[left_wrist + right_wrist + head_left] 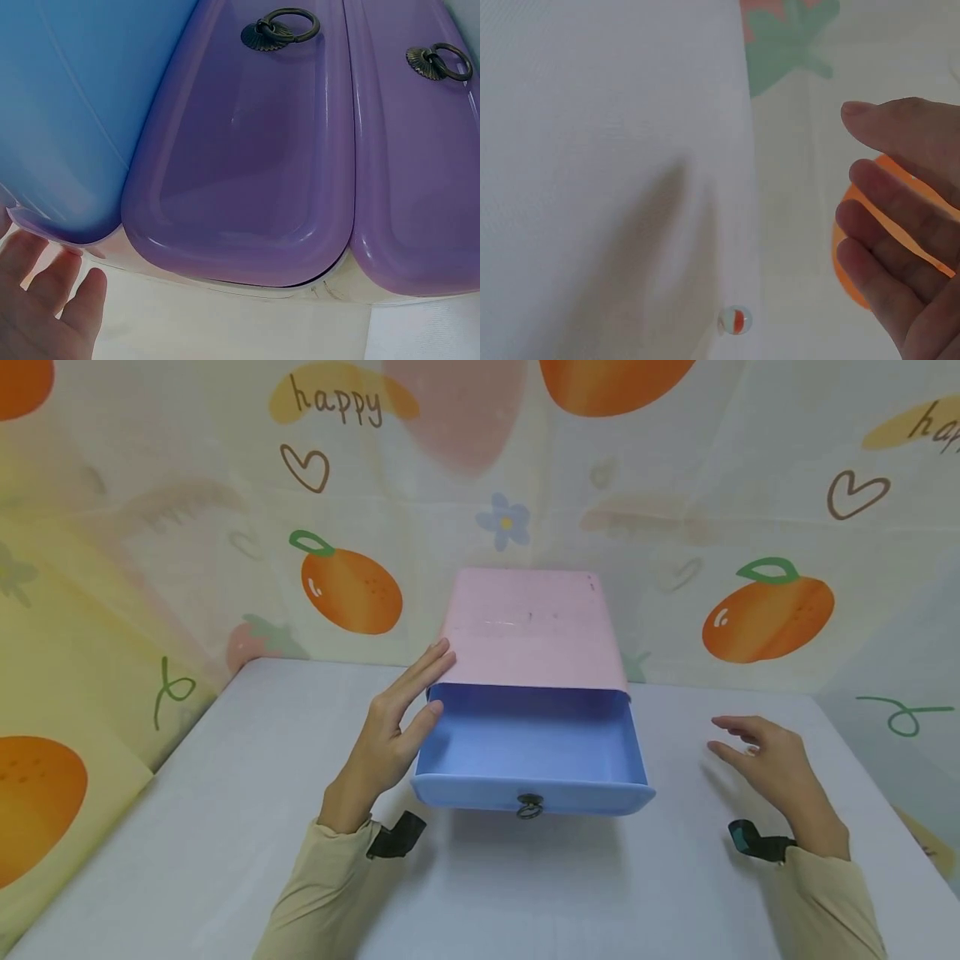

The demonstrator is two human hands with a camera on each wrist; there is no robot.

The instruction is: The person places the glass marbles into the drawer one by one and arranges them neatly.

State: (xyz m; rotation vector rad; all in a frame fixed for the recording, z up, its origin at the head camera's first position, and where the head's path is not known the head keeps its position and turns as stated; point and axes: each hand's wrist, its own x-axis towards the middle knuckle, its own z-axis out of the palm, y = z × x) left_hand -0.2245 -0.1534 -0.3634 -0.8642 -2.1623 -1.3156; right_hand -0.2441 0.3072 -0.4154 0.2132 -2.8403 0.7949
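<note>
A small drawer cabinet with a pink top (532, 627) stands against the back of the table. Its upper blue drawer (532, 797) is pulled out toward me, with a dark metal ring handle (529, 807) on the front. My left hand (378, 743) rests against the cabinet's left side, fingers extended, thumb beside the blue drawer. To the cabinet's right, my right hand (772, 768) hovers over the table, fingers loosely bent and holding nothing. In the right wrist view, a clear glass marble (736, 320) with an orange and white core lies near the table's edge, below that hand's fingers.
Two purple drawers (240, 150) with ring handles sit closed below the blue one in the left wrist view. The white tabletop (225, 827) extends around the cabinet. A cloth backdrop (637, 460) printed with oranges and hearts hangs behind and beside the table.
</note>
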